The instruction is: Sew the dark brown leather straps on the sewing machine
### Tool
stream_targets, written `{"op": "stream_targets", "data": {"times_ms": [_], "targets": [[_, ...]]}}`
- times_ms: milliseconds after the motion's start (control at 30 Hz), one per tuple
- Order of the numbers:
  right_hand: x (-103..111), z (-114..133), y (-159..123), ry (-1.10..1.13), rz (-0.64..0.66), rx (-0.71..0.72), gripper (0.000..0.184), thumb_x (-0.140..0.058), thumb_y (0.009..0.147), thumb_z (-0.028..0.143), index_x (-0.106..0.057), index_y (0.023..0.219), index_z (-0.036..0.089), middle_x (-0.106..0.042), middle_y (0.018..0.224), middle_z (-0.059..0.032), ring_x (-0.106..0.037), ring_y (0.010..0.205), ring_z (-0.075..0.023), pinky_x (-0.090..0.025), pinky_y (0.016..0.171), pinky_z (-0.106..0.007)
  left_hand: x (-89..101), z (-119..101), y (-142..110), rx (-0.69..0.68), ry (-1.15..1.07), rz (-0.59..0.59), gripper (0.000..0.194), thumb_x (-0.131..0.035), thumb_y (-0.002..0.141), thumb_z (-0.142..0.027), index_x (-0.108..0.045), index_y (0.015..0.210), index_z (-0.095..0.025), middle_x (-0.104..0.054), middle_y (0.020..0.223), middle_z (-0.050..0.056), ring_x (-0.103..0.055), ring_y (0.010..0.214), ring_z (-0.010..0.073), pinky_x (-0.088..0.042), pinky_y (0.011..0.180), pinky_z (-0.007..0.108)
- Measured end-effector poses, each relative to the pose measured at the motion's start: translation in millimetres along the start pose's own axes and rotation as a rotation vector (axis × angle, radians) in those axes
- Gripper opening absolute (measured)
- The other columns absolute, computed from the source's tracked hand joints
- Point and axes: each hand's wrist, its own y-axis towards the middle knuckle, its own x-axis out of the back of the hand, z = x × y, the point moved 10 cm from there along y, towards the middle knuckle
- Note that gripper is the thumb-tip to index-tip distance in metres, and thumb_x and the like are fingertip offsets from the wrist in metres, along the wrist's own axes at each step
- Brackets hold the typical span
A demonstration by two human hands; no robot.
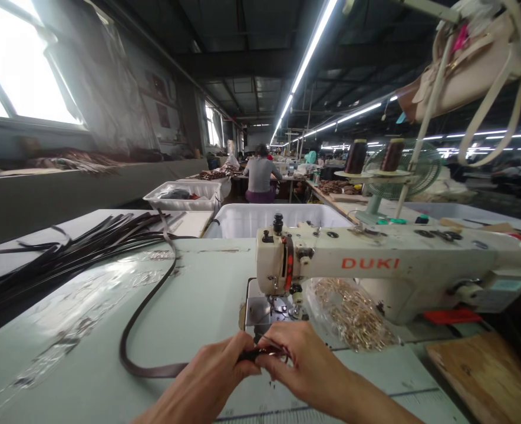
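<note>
Dark brown strap (148,306), flat, looping across table, end pinched.

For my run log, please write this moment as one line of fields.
left hand: pinches dark strap end | right hand: pinches same end | place: table, before DUKI sewing machine | beside: bag of gold fittings

The sewing machine (388,265) stands on the desk (198,306), right of centre. A bag of metal rings (353,315) lies under its arm. Straps (66,247) lie far left. A bin (278,221) sits behind the machine, a wooden board (485,374) near right.
</note>
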Motion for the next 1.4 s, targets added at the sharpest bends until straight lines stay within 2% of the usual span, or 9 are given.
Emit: {"op": "stream_targets", "data": {"times_ms": [200,367,500,633,800,967,1067,1233,1400], "targets": [[-5.2,-40.5,-7.9,0.121,-0.152,-0.217,0.005,-0.066,0.076,0.012,-0.064,0.073,0.014,-0.06,0.065,0.0015,-0.054,0.061,-0.0111,-0.035,0.057,-0.019,-8.3,17.6,16.9,0.122,-0.161,0.072,0.016,-0.048,0.092,-0.027,-0.061,0.088,-0.02,-0.052,0.056,-0.008,-0.048,0.052,0.0098,-0.037,0.056,0.018],[-22.8,-78.3,-3.8,0.249,-0.154,-0.383,0.005,-0.06,0.076,0.013,-0.059,0.071,0.014,-0.057,0.058,0.0027,-0.053,0.053,-0.0105,-0.034,0.048,-0.017,-6.0,24.0,45.5,0.023,-0.002,0.095,0.015,-0.051,0.089,-0.023,-0.066,0.088,-0.021,-0.064,0.075,-0.005,-0.056,0.068,0.0115,-0.039,0.063,0.018],[-17.2,-96.6,2.6,-0.077,-0.098,-0.416,0.019,-0.064,0.081,0.021,-0.058,0.065,0.016,-0.058,0.059,0.0023,-0.055,0.056,-0.0124,-0.032,0.05,-0.019,-14.5,28.4,75.3,-0.092,0.253,0.189,0.015,-0.051,0.083,-0.016,-0.066,0.085,-0.021,-0.067,0.081,-0.002,-0.061,0.077,0.0156,-0.042,0.069,0.022],[-0.8,-92.8,7.0,-0.427,-0.053,-0.193,0.007,-0.071,0.083,0.027,-0.067,0.086,0.023,-0.069,0.086,0.0013,-0.064,0.078,-0.0187,-0.042,0.065,-0.024,-19.0,26.6,96.9,-0.169,0.32,0.247,0.013,-0.058,0.078,-0.015,-0.067,0.086,-0.021,-0.069,0.091,0.0,-0.063,0.091,0.0205,-0.044,0.081,0.026],[-22.9,-85.7,1.4,-0.525,0.213,0.159,0.022,-0.064,0.089,0.012,-0.063,0.108,0.022,-0.067,0.106,0.0014,-0.064,0.092,-0.017,-0.047,0.077,-0.024,-18.9,16.4,107.2,-0.235,0.39,0.272,0.008,-0.062,0.077,-0.013,-0.066,0.079,-0.02,-0.069,0.085,-0.001,-0.063,0.085,0.0191,-0.044,0.077,0.026],[-28.2,-80.0,8.1,-0.619,0.217,0.231,0.013,-0.057,0.095,0.014,-0.063,0.105,0.018,-0.067,0.101,-0.0017,-0.063,0.093,-0.0193,-0.047,0.07,-0.027,-7.7,29.2,103.6,-0.143,0.466,0.108,0.005,-0.067,0.079,-0.019,-0.066,0.084,-0.02,-0.068,0.09,0.003,-0.061,0.092,0.0253,-0.039,0.09,0.041],[-23.5,-75.0,12.6,-0.567,0.211,0.208,0.011,-0.055,0.096,0.015,-0.064,0.103,0.017,-0.068,0.102,-0.0035,-0.064,0.095,-0.0202,-0.047,0.076,-0.028,0.4,25.0,84.3,-0.239,0.546,-0.116,0.013,-0.066,0.086,-0.022,-0.065,0.098,-0.025,-0.064,0.111,0.004,-0.054,0.11,0.029,-0.033,0.099,0.048],[-18.3,-84.8,10.7,-0.53,0.207,0.07,0.017,-0.056,0.091,0.013,-0.061,0.106,0.021,-0.067,0.105,-0.0024,-0.064,0.094,-0.0209,-0.046,0.076,-0.028,-20.2,-2.0,37.2,-0.685,0.658,-0.325,0.03,-0.028,0.103,-0.022,-0.056,0.113,-0.016,-0.067,0.097,0.007,-0.061,0.084,0.0192,-0.048,0.071,0.027],[-22.7,-91.5,5.0,-0.542,0.158,0.047,0.027,-0.057,0.08,0.006,-0.06,0.102,0.022,-0.067,0.105,-0.002,-0.063,0.095,-0.0212,-0.045,0.073,-0.027,-23.6,1.8,39.8,-0.748,0.683,-0.33,0.037,-0.019,0.103,-0.019,-0.055,0.111,-0.016,-0.069,0.091,0.006,-0.064,0.073,0.0181,-0.05,0.068,0.026]]}}
